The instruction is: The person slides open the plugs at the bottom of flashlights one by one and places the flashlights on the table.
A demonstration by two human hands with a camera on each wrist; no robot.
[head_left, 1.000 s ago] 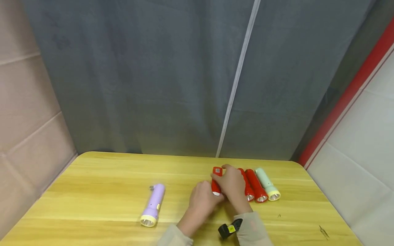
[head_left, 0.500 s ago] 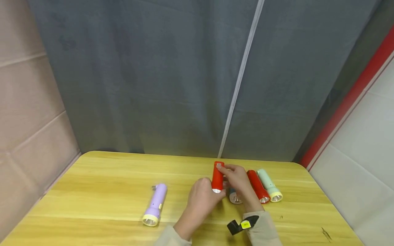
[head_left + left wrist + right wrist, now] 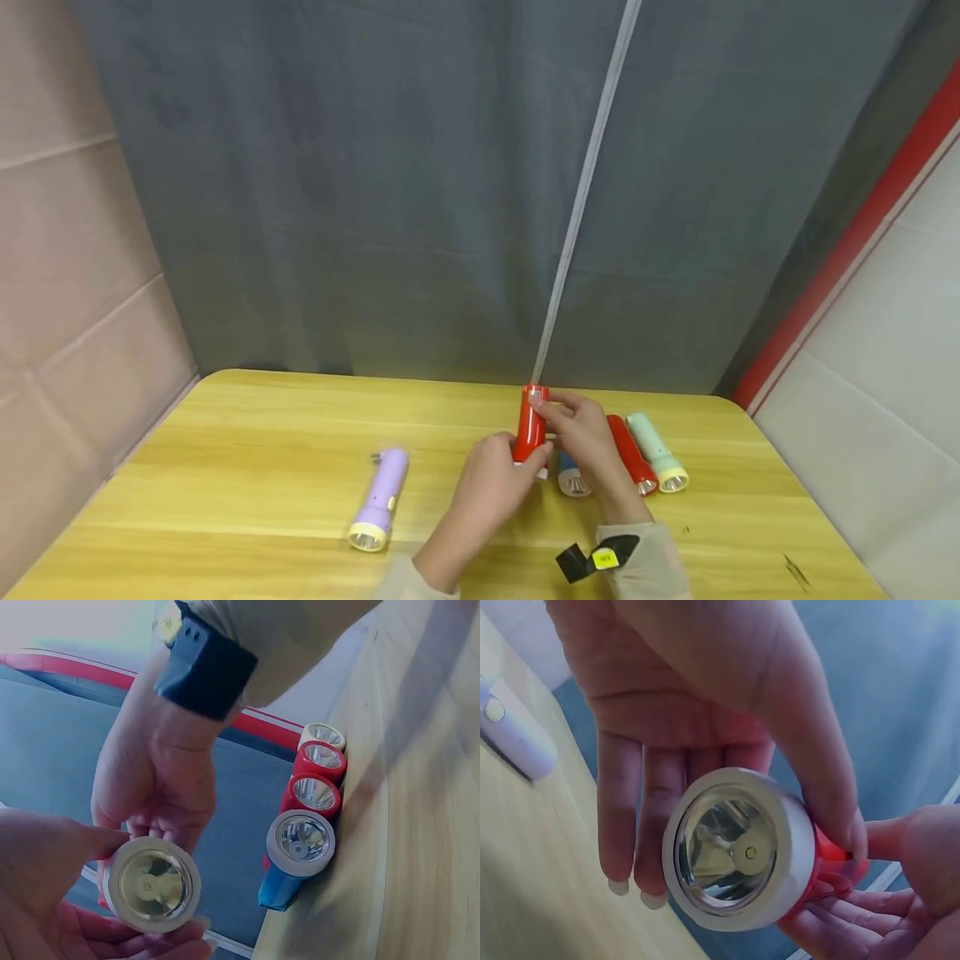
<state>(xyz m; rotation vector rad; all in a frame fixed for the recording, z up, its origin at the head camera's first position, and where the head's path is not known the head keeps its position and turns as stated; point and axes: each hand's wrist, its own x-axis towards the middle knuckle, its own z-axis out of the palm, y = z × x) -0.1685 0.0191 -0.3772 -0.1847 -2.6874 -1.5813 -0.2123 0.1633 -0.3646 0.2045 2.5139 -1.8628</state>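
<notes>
A red flashlight (image 3: 531, 423) with a white head is held between both hands, lens towards the body. My left hand (image 3: 491, 479) grips the head end, its thumb on the white rim (image 3: 114, 889) in the left wrist view. At the tail end my right hand (image 3: 585, 429) pinches the red body, thumb over a small label. The lens (image 3: 727, 847) faces the camera in the right wrist view, with the left fingers around the head. Right beside the right hand lies a blue flashlight (image 3: 574, 479) with a white rim, partly hidden by that hand.
Red flashlights (image 3: 313, 793) and a pale green flashlight (image 3: 657, 452) lie in a row right of the blue one. A purple flashlight (image 3: 379, 498) lies alone on the left of the wooden table (image 3: 247, 467). A grey curtain (image 3: 360, 208) hangs behind.
Both hands tilt the red flashlight up, and its tail end rises in the head view. The right hand shifts slightly right, and the blue flashlight comes into sight beside it.
</notes>
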